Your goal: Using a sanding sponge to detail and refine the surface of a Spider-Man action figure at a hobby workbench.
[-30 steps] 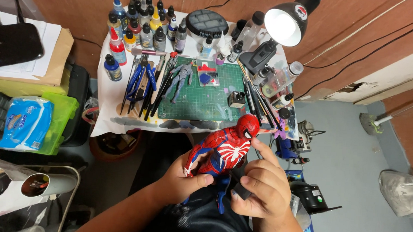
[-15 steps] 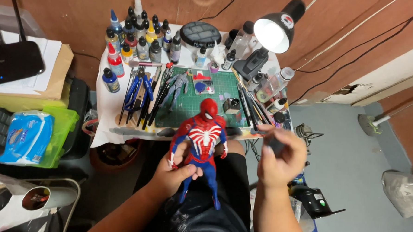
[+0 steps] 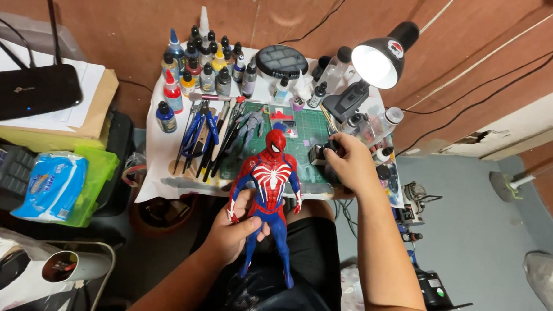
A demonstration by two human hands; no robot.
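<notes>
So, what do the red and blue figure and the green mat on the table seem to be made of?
The red and blue figure, held in the left hand, looks like moulded plastic with a satin finish: stiff limbs and soft highlights, though a fabric suit cannot be excluded. The green mat seems to be matte rubbery vinyl: it lies flat, shows a printed grid and no glare under the lamp.

Fingertips of the right hand (image 3: 349, 167) hidden around a small dark object (image 3: 321, 154) too obscured to identify, red-and-blue costumed action figure (image 3: 270, 192) waist covered by the left hand (image 3: 235, 229), both forearms cut off at the bottom edge, white plastic bag (image 3: 548, 279) cropped at right.
</notes>
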